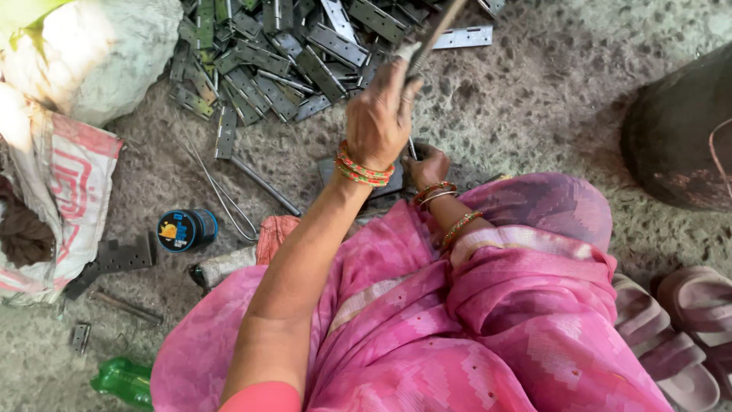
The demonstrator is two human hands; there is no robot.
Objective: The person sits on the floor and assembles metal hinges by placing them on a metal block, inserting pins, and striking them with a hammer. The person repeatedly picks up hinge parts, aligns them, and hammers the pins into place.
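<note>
Concrete floor [549, 91], person seated in pink patterned cloth [473, 320]. Big pile of metal hinges [282, 53] at 11 to 12 o'clock; white sacks [99, 53] at 10. Dark round vessel [679, 130] at 3. Pink sandals [679, 328] at 4. Left hand [377, 122] raised, grip clenched on a hammer handle [435, 34] pointing to 1 o'clock. Right hand [428, 166] low at centre on a dark metal block [358, 174], fingers pinching a thin pin [412, 147] upright. Small round tin [187, 229] at 9, green bottle [122, 379] at 7.
</note>
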